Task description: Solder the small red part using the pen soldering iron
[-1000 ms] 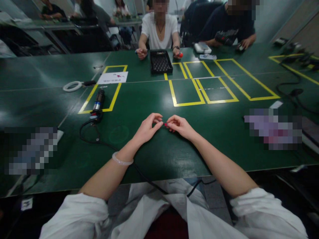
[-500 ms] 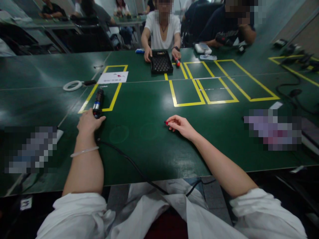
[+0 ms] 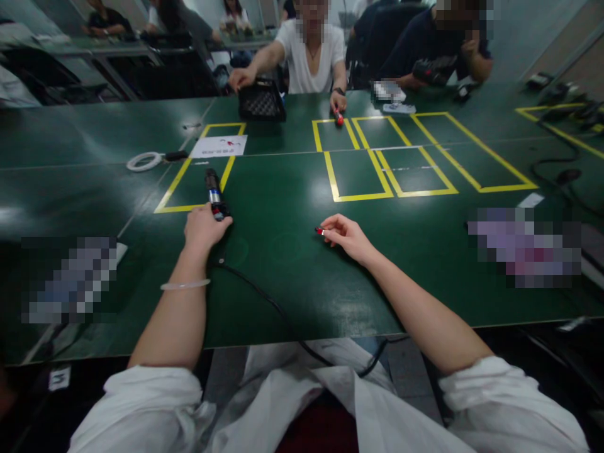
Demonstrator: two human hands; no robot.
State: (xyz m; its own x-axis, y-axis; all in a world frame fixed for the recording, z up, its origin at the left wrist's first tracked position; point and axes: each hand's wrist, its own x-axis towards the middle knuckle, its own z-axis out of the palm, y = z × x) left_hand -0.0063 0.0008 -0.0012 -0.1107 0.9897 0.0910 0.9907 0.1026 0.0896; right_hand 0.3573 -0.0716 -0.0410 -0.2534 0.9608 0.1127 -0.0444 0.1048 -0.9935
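Observation:
My left hand (image 3: 206, 228) is closed around the near end of a black cylindrical tool (image 3: 214, 190) with a silver-blue band and some red near its base. The tool points away from me, beside the right side of a yellow taped rectangle. I cannot make out its exact kind. Over the middle of the green table (image 3: 278, 289), my right hand (image 3: 346, 238) pinches a small red-and-black piece (image 3: 319, 231) between thumb and fingertips. A black cable (image 3: 264, 294) starts by my left wrist and runs over the table edge towards my lap.
Across the table a person (image 3: 314, 56) holds a black tray (image 3: 261, 104) and a red-tipped object (image 3: 339, 119). A printed white sheet (image 3: 219, 146) and a coiled white cable (image 3: 144, 162) lie at the left. Yellow taped rectangles (image 3: 361, 198) mark the right. Blurred-out items flank me.
My left hand has brought the black cylindrical tool to the right. My right hand has barely moved. The person opposite has shifted the black tray to the left.

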